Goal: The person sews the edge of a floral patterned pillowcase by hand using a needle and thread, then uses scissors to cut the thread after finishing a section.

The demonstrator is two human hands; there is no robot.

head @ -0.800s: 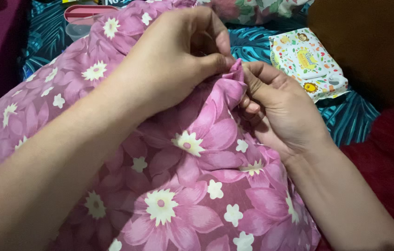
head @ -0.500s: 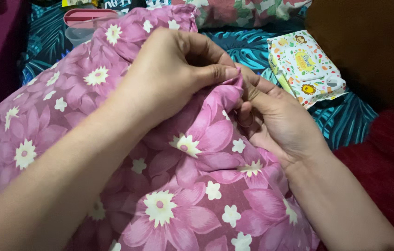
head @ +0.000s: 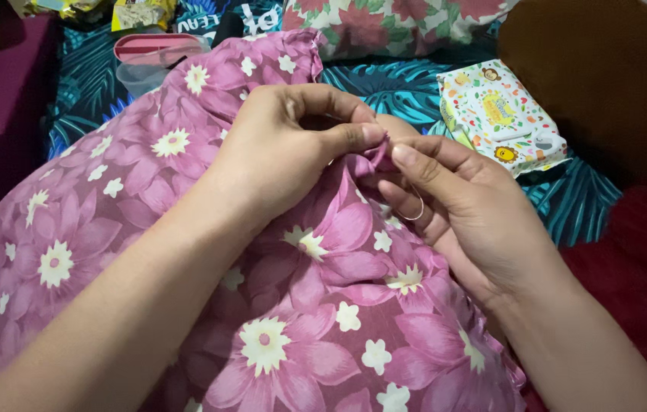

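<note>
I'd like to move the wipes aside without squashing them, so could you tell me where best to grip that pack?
Grip the wipes pack by its two long sides, coming from above. It lies flat on the leaf-print bedspread, top face up and uncovered, right of the right hand, and its soft edges would pinch easily.

Left hand (head: 285, 149) and right hand (head: 457, 202) pinch small fold of pink floral fabric (head: 316, 305) between fingertips, centre frame. Ring on right finger. Wipes pack (head: 499, 114) at 2 o'clock on teal leaf-print sheet (head: 400, 84). Pink-lidded plastic container (head: 152, 57) at 11 o'clock.
</note>
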